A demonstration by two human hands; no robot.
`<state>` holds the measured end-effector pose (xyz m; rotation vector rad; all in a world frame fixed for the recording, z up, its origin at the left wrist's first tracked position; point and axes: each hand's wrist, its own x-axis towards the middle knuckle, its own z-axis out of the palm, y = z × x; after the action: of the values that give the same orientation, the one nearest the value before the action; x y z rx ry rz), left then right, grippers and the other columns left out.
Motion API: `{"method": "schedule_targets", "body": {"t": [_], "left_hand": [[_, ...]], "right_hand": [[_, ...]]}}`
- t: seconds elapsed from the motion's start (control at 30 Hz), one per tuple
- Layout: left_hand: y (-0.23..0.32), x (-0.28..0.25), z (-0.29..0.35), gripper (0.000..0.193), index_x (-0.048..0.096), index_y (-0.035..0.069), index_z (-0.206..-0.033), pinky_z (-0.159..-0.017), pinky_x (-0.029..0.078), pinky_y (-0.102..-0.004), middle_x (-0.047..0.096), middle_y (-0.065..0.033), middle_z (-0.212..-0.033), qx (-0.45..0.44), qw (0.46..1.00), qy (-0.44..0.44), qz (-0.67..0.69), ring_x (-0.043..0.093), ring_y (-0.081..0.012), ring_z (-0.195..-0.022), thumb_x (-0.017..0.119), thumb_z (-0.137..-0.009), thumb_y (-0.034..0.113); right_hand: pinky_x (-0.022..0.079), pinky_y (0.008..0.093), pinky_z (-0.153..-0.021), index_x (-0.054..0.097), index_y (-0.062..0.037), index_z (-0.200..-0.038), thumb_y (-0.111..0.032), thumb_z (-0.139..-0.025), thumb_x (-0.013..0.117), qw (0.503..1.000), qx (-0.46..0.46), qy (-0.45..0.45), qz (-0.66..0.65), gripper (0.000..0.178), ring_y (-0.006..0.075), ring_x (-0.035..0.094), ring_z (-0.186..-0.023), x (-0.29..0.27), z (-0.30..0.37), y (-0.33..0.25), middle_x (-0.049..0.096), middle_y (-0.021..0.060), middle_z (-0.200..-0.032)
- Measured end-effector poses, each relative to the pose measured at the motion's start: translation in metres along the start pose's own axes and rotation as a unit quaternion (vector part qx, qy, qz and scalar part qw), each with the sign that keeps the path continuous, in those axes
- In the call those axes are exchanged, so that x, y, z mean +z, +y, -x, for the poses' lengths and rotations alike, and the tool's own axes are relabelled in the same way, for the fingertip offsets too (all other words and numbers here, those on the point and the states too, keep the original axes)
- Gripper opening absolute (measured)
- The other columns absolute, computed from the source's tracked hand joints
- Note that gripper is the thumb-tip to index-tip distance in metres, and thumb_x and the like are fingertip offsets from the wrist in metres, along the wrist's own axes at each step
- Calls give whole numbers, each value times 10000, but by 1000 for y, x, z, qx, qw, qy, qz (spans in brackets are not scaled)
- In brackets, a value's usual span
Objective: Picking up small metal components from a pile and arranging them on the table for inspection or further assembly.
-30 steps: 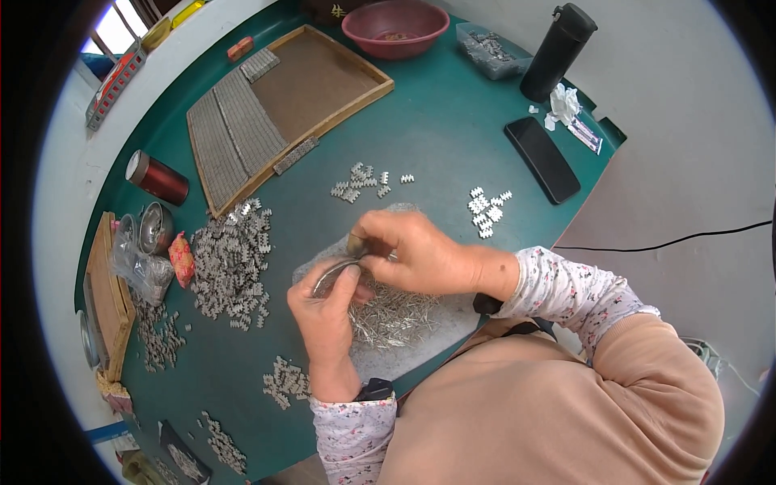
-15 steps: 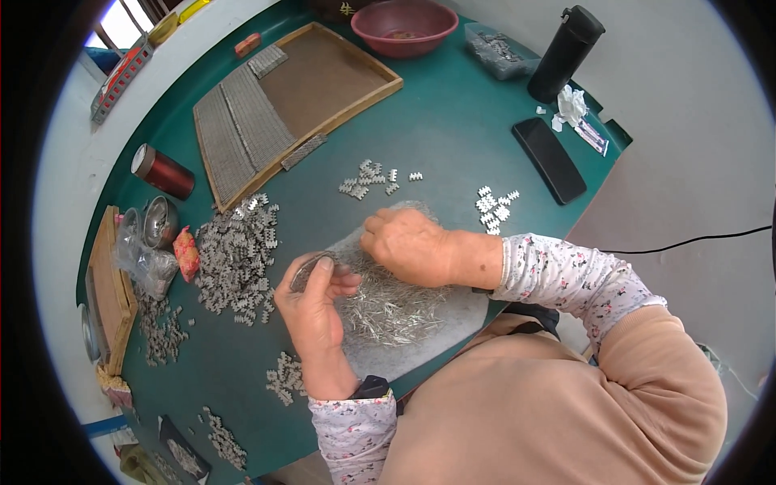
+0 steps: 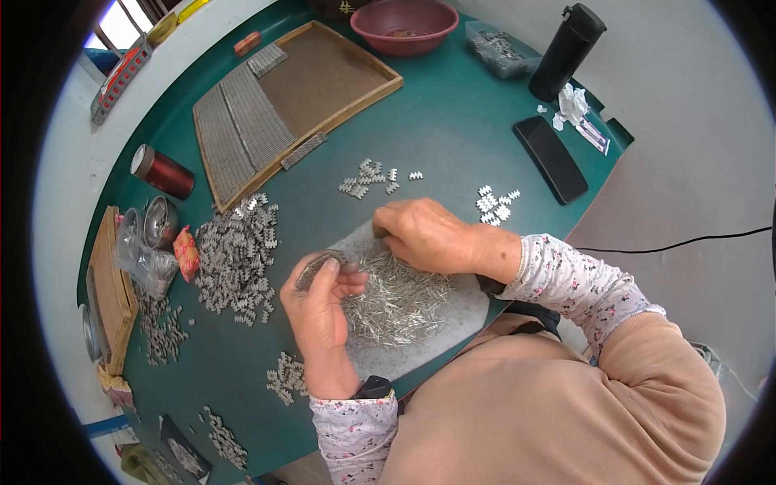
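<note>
Thin silvery metal pins (image 3: 396, 307) lie in a tangled heap on a pale grey cloth (image 3: 461, 323) before me. At the heap's left edge my left hand (image 3: 318, 311) is closed, thumb over fingers, on a curved dark grey strip (image 3: 311, 273). Its lower end is hidden by the fingers. My right hand (image 3: 432, 234) is over the far part of the heap, its fingers bent together and pointing down to the left. Whatever its fingertips pinch is hidden. Small toothed metal pieces (image 3: 368, 178) lie just beyond the cloth.
A big pile of toothed pieces (image 3: 238, 259) lies to the left. Beyond it is a wooden-framed tray (image 3: 347, 121) partly filled with grey rows. A phone (image 3: 550, 160), a black flask (image 3: 566, 52) and a pink basin (image 3: 404, 28) stand farther back; a red can (image 3: 163, 171) lies at left.
My right hand has shifted right, away from my left hand. The left hand has moved slightly right, still holding the curved strip.
</note>
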<state>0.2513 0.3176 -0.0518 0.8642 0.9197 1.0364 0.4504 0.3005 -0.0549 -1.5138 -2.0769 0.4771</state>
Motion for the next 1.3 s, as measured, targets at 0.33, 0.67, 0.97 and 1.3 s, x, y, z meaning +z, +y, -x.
{"method": "schedule_targets", "body": {"t": [0.33, 0.67, 0.97, 1.3], "left_hand": [[-3, 8, 4, 118, 620, -67, -935, -566, 551, -285, 662, -150, -767, 54, 997, -12, -62, 665, -215, -619, 602, -874, 32], [-12, 14, 6, 136, 631, -83, -982, -629, 560, -276, 666, -129, -826, 171, 975, -34, -141, 664, -179, -680, 576, -904, 13], [-10, 13, 5, 142, 623, -77, -949, -556, 554, -281, 664, -149, -788, 45, 998, -44, -29, 663, -201, -628, 591, -903, 53], [-8, 3, 1, 144, 626, -63, -932, -507, 525, -266, 658, -148, -744, 53, 998, -5, -42, 643, -191, -567, 609, -895, 75]], "right_hand": [[520, 410, -733, 651, 21, -855, -7, -702, 615, 999, -31, -13, 34, 160, 345, 638, -800, -2, 1, 1, 622, 169, -810], [514, 399, -641, 650, -12, -862, -83, -760, 695, 981, -60, 109, -146, 132, 323, 639, -727, -9, 3, -22, 637, 137, -795], [505, 385, -570, 644, -4, -823, -86, -742, 708, 972, -45, 146, -176, 133, 301, 643, -637, -13, 7, -15, 646, 130, -723], [515, 385, -669, 601, -15, -749, -74, -681, 621, 977, -102, -16, 186, 92, 297, 618, -792, -20, 15, 13, 597, 128, -784]]}}
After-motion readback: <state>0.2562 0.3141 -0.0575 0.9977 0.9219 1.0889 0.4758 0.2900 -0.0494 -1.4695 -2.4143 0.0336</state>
